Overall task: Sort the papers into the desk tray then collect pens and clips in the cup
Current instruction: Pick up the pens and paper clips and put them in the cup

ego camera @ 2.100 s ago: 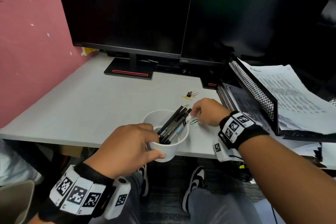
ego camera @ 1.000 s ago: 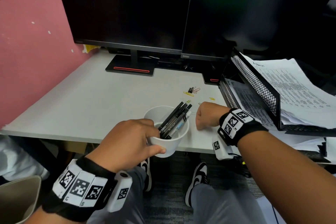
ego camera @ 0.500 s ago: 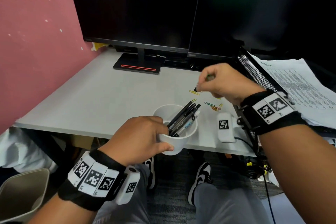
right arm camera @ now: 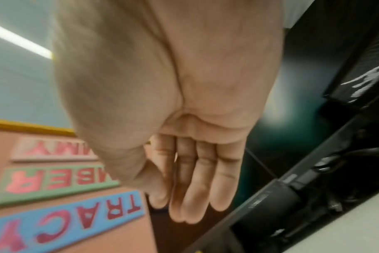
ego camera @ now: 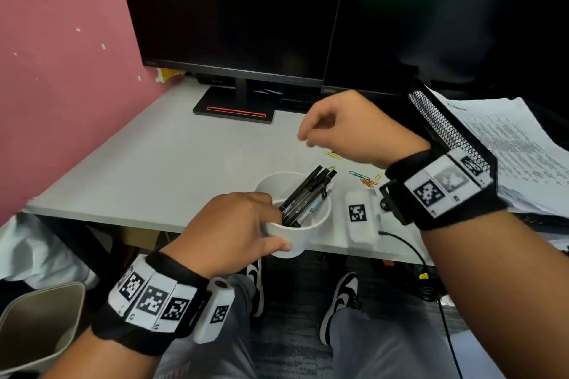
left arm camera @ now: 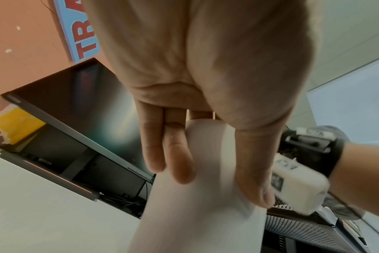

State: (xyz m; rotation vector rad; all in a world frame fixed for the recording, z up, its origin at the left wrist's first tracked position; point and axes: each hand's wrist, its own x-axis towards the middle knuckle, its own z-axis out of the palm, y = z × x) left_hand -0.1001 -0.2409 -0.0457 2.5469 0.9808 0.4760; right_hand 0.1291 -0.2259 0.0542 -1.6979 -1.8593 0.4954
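I am gripping the white cup (ego camera: 297, 218) of pens (ego camera: 308, 194) at the counter (ego camera: 154, 169) edge with my left hand (ego camera: 234, 231); my right hand (ego camera: 354, 129) is hovering released, fingers relaxed. Clip-collecting stage: next, pinching the paper clips (ego camera: 365, 179) beside the cup.

Your right hand (right arm camera: 180, 106) fills the frame, fingers (right arm camera: 206, 184) extended together toward six o'clock, lettered wall signs (right arm camera: 61, 220) at eight, monitor edge (right arm camera: 292, 184) at four.
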